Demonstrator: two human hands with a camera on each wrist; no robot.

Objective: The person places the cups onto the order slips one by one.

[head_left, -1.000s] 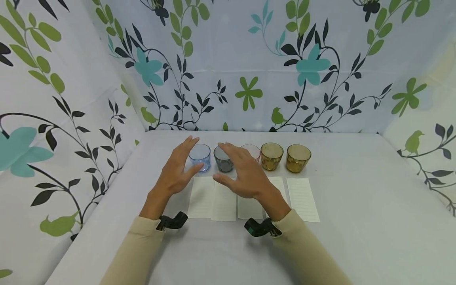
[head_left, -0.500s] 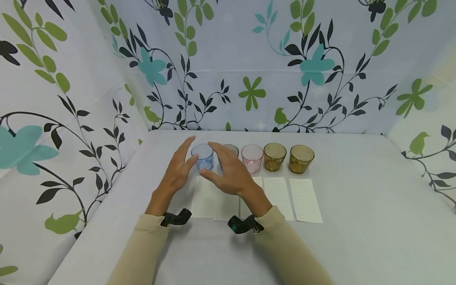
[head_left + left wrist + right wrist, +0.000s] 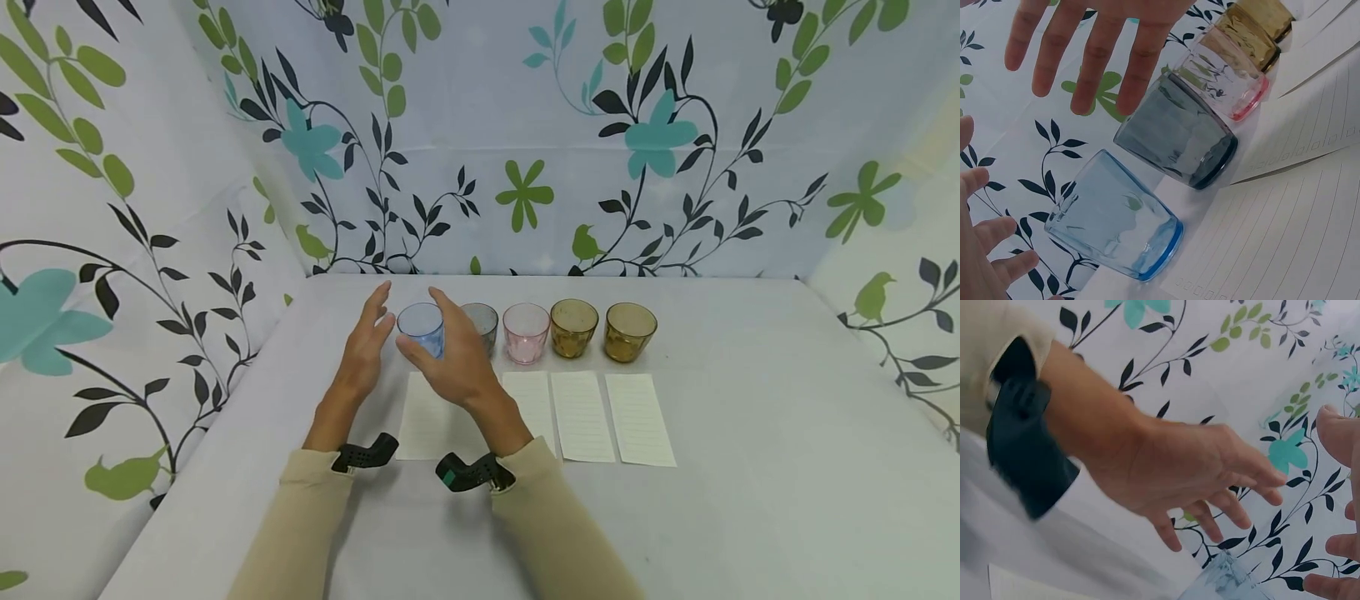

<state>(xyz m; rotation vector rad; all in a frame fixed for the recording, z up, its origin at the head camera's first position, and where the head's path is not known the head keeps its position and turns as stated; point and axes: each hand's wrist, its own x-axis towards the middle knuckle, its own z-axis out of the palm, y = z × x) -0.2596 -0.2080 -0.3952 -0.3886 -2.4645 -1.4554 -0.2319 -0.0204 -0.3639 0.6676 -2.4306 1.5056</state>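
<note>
My left hand (image 3: pixel 358 354) is held up at the left of a blue glass (image 3: pixel 420 318), fingers extended. My right hand (image 3: pixel 455 354) hovers at the other side of that glass, thumb spread from the fingers. Neither hand holds anything. In the left wrist view the blue glass (image 3: pixel 1116 219) stands between the two hands, apart from the fingers. A grey glass (image 3: pixel 484 321) is partly hidden behind my right hand. Beyond it in the row stand a pink glass (image 3: pixel 527 335) and two amber glasses, one nearer (image 3: pixel 573 330) and one at the right end (image 3: pixel 630 333).
Lined paper slips lie in a row in front of the glasses, among them a middle slip (image 3: pixel 583 417) and a rightmost slip (image 3: pixel 641 421). My right arm covers part of the row. A patterned cloth (image 3: pixel 480 125) hangs behind the white table (image 3: pixel 750 417).
My right hand has moved left, from over the grey glass to beside the blue one, uncovering the pink glass. The left hand has shifted slightly left. The glasses stay put.
</note>
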